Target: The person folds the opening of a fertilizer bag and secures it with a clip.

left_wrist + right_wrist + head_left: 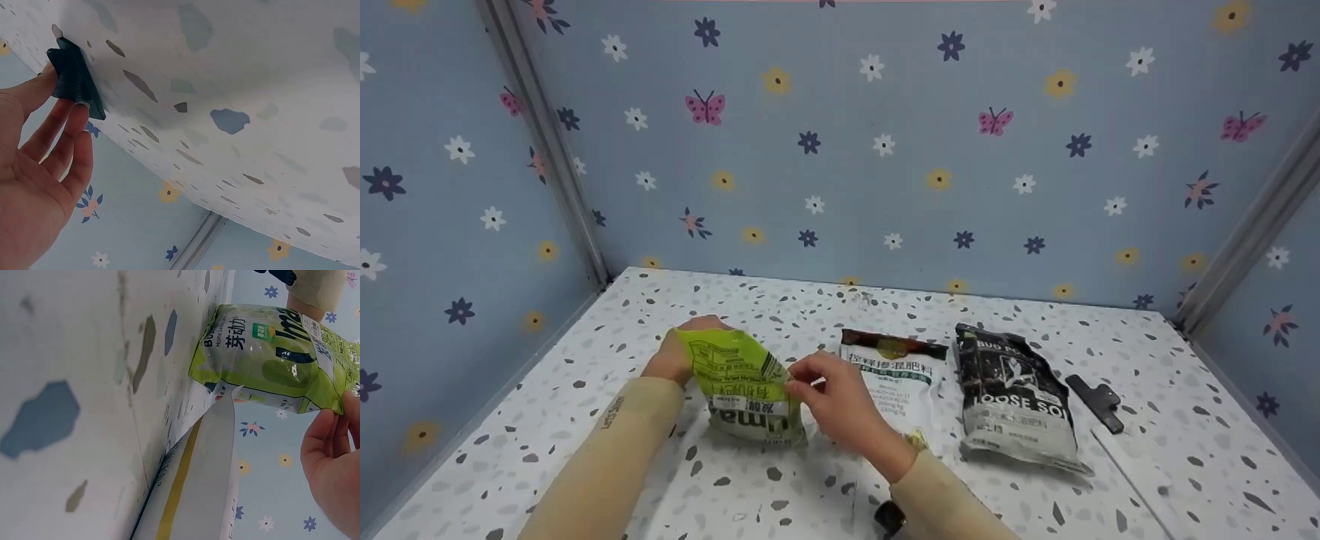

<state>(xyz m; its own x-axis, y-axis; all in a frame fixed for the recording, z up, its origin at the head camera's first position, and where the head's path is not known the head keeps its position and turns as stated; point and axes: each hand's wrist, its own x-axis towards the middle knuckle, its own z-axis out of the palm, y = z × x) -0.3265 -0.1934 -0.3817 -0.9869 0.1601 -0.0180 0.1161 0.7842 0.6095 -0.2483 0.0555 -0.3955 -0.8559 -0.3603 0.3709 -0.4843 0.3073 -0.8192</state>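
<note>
A green fertilizer bag [742,390] stands upright on the speckled table, its top edge leaning left. My right hand [840,405] pinches the bag's upper right edge between thumb and fingers; the right wrist view shows the same grip on a corner of the bag [264,354]. Behind the bag, my left hand [671,356] is mostly hidden from the head camera. In the left wrist view that hand [39,163] holds a dark green sealing clip [76,79] between thumb and fingers, close to the tabletop. Whether the clip touches the table I cannot tell.
A white fertilizer bag [896,382] lies just right of my right hand. Further right lie a black-and-grey soil bag [1016,397] and a black clip [1099,403]. A thin white rod [1132,480] is near the right front. Flower-patterned walls [885,150] enclose the table's back and sides.
</note>
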